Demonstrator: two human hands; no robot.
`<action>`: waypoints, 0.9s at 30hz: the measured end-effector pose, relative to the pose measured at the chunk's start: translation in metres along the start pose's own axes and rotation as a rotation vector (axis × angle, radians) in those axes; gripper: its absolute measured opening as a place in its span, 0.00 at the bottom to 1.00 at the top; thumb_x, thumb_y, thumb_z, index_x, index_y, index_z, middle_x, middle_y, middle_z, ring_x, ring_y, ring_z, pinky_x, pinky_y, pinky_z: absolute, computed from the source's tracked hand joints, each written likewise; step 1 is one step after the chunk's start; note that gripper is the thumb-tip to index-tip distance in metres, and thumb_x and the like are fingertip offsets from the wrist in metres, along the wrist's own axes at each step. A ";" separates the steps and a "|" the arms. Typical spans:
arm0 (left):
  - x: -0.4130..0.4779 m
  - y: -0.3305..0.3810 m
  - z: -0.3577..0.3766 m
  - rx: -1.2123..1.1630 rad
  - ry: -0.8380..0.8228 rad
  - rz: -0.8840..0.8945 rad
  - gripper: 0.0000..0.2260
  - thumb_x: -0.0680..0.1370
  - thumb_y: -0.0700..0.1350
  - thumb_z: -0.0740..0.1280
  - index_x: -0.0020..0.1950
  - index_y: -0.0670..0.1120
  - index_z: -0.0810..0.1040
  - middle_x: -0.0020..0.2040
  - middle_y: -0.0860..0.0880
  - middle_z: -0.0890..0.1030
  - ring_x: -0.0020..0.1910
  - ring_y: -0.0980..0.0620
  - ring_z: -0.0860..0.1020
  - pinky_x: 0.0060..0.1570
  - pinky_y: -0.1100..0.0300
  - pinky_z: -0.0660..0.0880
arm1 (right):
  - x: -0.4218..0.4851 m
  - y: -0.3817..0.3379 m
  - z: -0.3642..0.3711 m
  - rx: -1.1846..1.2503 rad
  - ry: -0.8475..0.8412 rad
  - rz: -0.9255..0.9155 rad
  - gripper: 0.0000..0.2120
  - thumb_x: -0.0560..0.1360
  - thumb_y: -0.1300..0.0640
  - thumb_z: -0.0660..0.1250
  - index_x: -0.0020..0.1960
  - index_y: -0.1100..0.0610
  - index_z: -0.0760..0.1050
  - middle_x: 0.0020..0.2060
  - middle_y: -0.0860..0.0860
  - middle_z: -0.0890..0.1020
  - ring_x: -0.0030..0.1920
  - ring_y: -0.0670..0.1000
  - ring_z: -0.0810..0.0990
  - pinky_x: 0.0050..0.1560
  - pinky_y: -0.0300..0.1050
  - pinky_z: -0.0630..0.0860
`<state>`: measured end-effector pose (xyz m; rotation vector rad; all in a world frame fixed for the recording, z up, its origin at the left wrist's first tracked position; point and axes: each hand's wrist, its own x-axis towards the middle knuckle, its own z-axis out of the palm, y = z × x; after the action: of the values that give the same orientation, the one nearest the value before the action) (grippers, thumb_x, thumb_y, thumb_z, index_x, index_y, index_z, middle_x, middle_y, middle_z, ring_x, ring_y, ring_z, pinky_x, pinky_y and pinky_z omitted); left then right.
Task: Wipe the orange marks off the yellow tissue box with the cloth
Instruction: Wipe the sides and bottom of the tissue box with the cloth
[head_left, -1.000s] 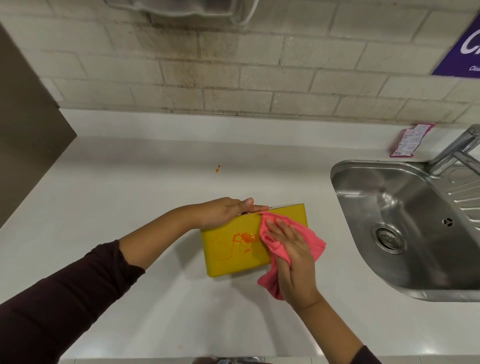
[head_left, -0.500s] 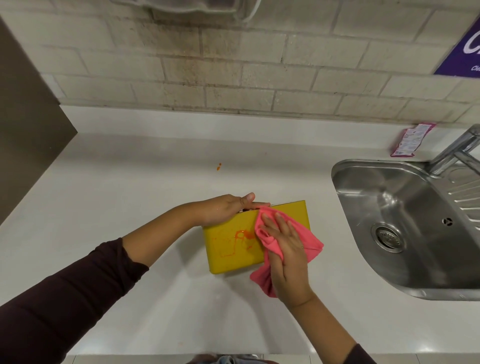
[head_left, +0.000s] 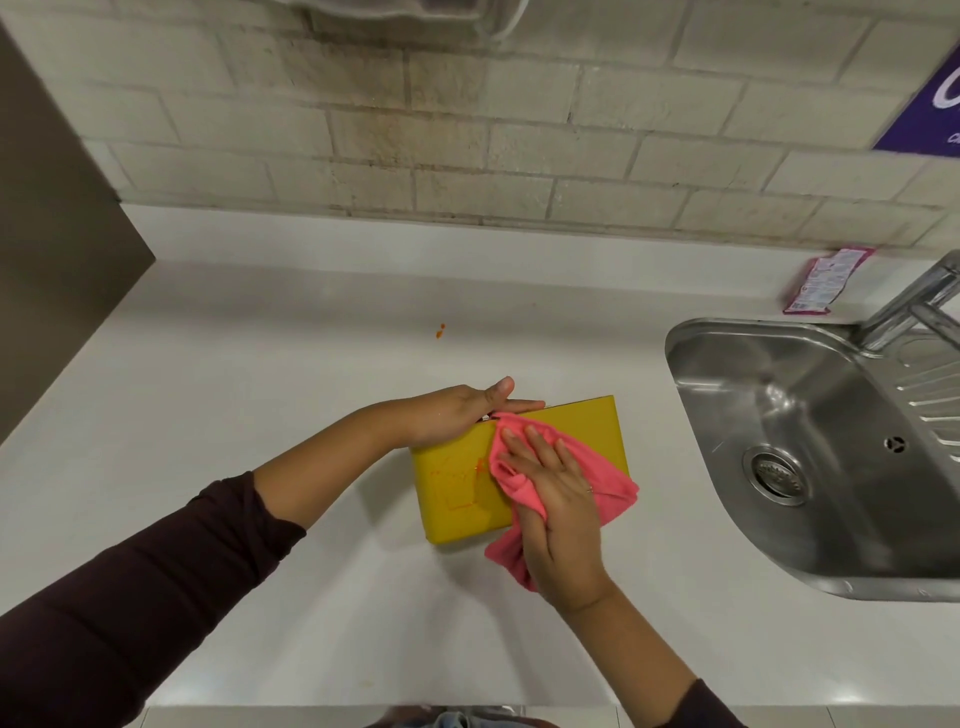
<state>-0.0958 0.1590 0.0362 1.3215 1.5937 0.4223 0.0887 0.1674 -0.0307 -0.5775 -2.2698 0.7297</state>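
A yellow tissue box (head_left: 592, 431) lies flat on the white counter, near its middle. Faint orange marks (head_left: 460, 475) show on the box's left half. My left hand (head_left: 457, 413) grips the box along its far left edge, thumb raised. My right hand (head_left: 556, 493) presses a pink cloth (head_left: 610, 486) flat onto the middle of the box's top, fingers spread. The cloth covers the box's centre and hangs off the near edge onto the counter. Whatever lies under the cloth is hidden.
A steel sink (head_left: 810, 457) with a tap (head_left: 904, 306) sits to the right. A pink sachet (head_left: 823, 280) leans at the back wall. A small orange spot (head_left: 440, 330) marks the counter behind the box. A dark panel (head_left: 47, 249) stands at the left.
My right hand has slid the cloth leftward over the box. The bright orange blotch near the centre is now covered or gone; only faint marks show. My left hand keeps its hold.
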 end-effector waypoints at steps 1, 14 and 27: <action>0.000 0.000 0.000 -0.006 0.001 0.003 0.19 0.76 0.64 0.38 0.57 0.75 0.65 0.72 0.48 0.68 0.69 0.48 0.66 0.65 0.57 0.60 | 0.002 -0.006 0.007 -0.001 0.021 0.017 0.21 0.77 0.59 0.52 0.69 0.57 0.69 0.69 0.49 0.69 0.73 0.49 0.63 0.75 0.49 0.55; 0.000 -0.002 -0.001 -0.027 -0.009 0.010 0.24 0.77 0.63 0.38 0.65 0.68 0.67 0.70 0.50 0.70 0.63 0.52 0.69 0.63 0.58 0.60 | -0.002 -0.004 -0.003 0.131 -0.033 0.060 0.20 0.77 0.58 0.52 0.65 0.57 0.75 0.66 0.49 0.74 0.72 0.43 0.65 0.74 0.42 0.56; 0.000 -0.001 -0.002 -0.021 -0.003 -0.003 0.24 0.77 0.63 0.37 0.64 0.69 0.67 0.69 0.49 0.72 0.62 0.49 0.71 0.66 0.54 0.62 | -0.007 0.007 -0.005 0.090 -0.139 -0.089 0.19 0.78 0.58 0.53 0.63 0.58 0.77 0.66 0.50 0.75 0.72 0.48 0.67 0.73 0.49 0.60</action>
<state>-0.0981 0.1589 0.0363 1.3029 1.5840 0.4341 0.0988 0.1700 -0.0352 -0.3911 -2.3587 0.8456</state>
